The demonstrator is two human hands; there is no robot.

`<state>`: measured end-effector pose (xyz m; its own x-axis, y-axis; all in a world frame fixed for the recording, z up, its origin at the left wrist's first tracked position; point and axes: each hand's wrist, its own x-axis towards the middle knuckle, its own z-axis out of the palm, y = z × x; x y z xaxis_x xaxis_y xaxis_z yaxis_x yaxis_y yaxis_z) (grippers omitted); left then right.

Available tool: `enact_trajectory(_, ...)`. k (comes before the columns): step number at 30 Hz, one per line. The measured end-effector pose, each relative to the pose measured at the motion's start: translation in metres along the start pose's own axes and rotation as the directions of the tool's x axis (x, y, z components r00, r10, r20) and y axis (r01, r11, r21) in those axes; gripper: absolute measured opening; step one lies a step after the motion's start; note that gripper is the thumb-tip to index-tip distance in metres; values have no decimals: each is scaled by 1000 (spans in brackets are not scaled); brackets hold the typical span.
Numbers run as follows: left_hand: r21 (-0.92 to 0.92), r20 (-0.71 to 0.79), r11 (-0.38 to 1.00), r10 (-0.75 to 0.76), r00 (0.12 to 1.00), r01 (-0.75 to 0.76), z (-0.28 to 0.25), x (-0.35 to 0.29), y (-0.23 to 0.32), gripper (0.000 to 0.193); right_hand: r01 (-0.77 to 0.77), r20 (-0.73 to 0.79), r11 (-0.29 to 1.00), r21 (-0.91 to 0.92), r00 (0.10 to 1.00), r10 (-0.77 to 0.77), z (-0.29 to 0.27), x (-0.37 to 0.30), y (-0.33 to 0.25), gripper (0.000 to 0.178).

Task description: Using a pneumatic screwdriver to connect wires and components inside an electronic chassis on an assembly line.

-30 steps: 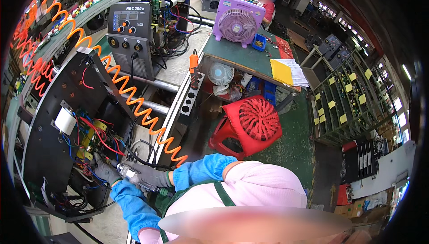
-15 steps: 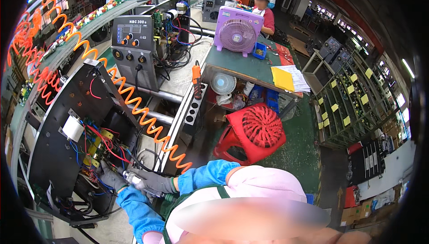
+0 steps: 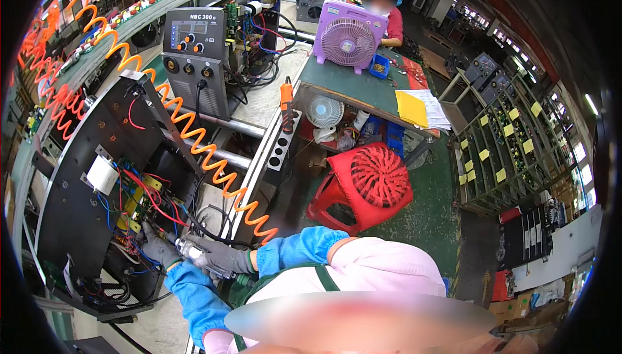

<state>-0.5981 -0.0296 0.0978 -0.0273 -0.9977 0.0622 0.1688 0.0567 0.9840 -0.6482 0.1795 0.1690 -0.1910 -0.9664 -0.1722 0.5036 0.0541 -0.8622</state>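
My right hand (image 3: 228, 257), in a grey glove, is wrapped round a silver-bodied screwdriver (image 3: 190, 248), whose tip points up and left into an opened black machine housing (image 3: 71, 188). Just beside that tip is my left hand (image 3: 159, 248), also gloved, its fingers closed at the wiring; what they pinch is hidden. Above it sit a yellow-wrapped component (image 3: 135, 208) and red wires (image 3: 155, 201). A white cylinder (image 3: 102, 174) is fixed to the housing's black panel.
An orange coiled hose (image 3: 188, 141) stretches diagonally past the housing. Behind stands a grey welding machine (image 3: 192, 62). An orange-handled tool (image 3: 286, 104) is by a socket strip (image 3: 282, 150). To the right are a red stool (image 3: 369, 185), a purple fan (image 3: 348, 39) and a seated person (image 3: 393, 28).
The view has shifted slightly. My hands keep nearly the same place at the wiring, with the screwdriver still in my right hand. The person behind the fan has leaned closer to it.
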Motion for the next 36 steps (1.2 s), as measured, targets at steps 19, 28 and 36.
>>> enact_trajectory(19,175,21,985,-14,1000,10,-4,8,-9,42,10,10,996,87,1000,-11,-9,4,5,82)
enact_trajectory(28,180,-45,984,-2,999,10,6,-12,23,35,1,13,1000,18,1000,-1,-8,5,7,75)
enact_trajectory(36,178,-17,984,30,999,-27,3,-5,12,31,-15,-18,1000,18,1000,15,-7,2,0,72)
